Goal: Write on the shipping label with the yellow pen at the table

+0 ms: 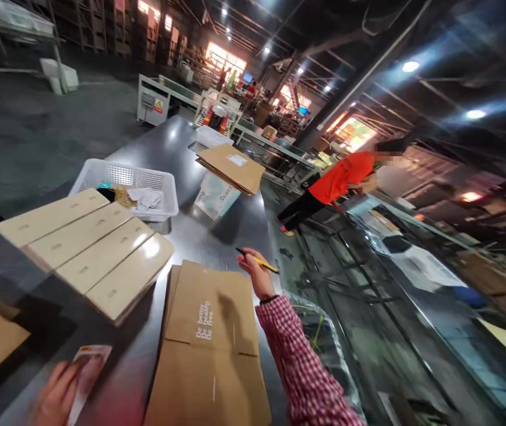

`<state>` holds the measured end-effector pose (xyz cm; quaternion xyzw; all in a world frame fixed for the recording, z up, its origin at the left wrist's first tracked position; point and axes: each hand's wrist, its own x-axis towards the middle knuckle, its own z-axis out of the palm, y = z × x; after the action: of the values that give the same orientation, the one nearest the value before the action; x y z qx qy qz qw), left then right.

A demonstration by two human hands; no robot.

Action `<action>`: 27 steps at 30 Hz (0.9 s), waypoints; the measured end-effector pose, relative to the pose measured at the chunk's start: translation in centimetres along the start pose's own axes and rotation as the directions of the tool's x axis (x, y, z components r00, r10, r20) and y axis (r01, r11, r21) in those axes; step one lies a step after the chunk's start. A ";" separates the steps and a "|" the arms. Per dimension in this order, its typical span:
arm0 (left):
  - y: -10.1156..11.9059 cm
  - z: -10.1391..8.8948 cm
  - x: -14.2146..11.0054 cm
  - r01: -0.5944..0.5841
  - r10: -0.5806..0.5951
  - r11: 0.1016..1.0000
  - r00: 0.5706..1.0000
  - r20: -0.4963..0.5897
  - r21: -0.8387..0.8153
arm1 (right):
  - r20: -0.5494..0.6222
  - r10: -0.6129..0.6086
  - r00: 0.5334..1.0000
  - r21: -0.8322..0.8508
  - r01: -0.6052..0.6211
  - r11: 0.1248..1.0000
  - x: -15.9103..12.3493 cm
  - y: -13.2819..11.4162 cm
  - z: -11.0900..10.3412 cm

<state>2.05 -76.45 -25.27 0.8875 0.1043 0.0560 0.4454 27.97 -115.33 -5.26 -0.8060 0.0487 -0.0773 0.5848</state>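
Observation:
My right hand (255, 275) is shut on a yellow pen (259, 261), held just above the far edge of a flat kraft cardboard box blank (211, 331) printed with white lettering. At the lower left, my left hand (58, 393) is blurred and grips a glossy printed card (88, 376). Both lie over a steel table (191, 231). Several flat beige boxes (84, 251) lie side by side to the left of the cardboard blank. My left hand is nearest their lower corner but does not touch them.
A white plastic basket (129, 189) holds papers on the table, and a stack of flat cardboard (230, 168) sits beyond it. A clear plastic bag (319, 337) hangs past the table edge. A co-worker in an orange top (341, 177) stands at the right, beyond a metal frame.

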 end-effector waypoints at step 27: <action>14.4 18.3 15.2 -0.453 0.428 0.865 0.890 0.157 0.214 | 0.127 0.197 0.972 0.328 -0.229 0.916 -3.8 11.6 8.8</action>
<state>22.31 -95.54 -24.56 0.9375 -0.1184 0.0967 0.3126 25.95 -110.04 -19.22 -0.6853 0.0954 0.0164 0.7218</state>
